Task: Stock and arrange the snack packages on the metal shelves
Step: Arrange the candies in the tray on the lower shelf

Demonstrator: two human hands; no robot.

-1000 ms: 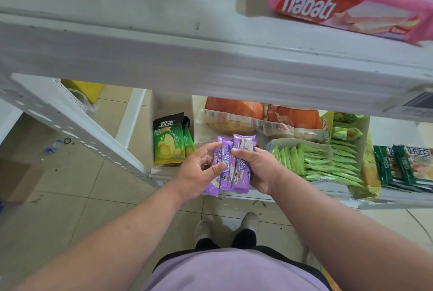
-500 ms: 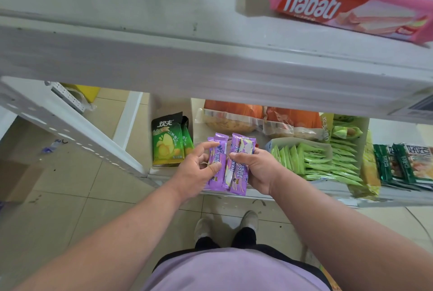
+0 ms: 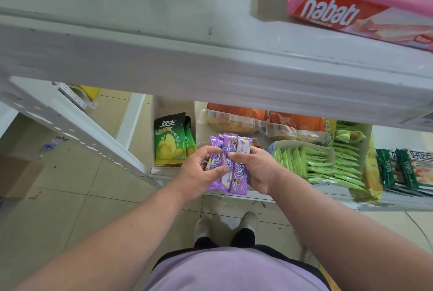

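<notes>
The head camera looks down at a tiled floor (image 3: pixel 70 197) and white metal shelves. The top shelf (image 3: pixel 164 61) is close to the camera, and a big pink Nabati wafer pack (image 3: pixel 351 7) lies flat on it at the right, so its name shows.

Lower down is the bottom shelf (image 3: pixel 293 193), and the snacks sit there in groups. Green chip bags (image 3: pixel 171 143) stand up at the left end, so their fronts can be seen. Orange snack bags (image 3: pixel 262 122) lie at the back. Green stick packs (image 3: pixel 316 161) lean in a row inside a white open box (image 3: pixel 281 144), which keeps them from sliding. Dark green packs (image 3: pixel 403 168) lie at the far right.

Both hands are in front of the gap between the chip bags and the box. The left hand (image 3: pixel 199 171) and the right hand (image 3: pixel 255 168) each have fingers and thumb curled tight on the purple snack bars (image 3: pixel 230 164). The bars are held upright side by side, just above the shelf edge. I think the person is squaring them into a neat bunch so they go in together.

A corner of something white and red shows behind the bars, but I cannot tell what it is.
</notes>
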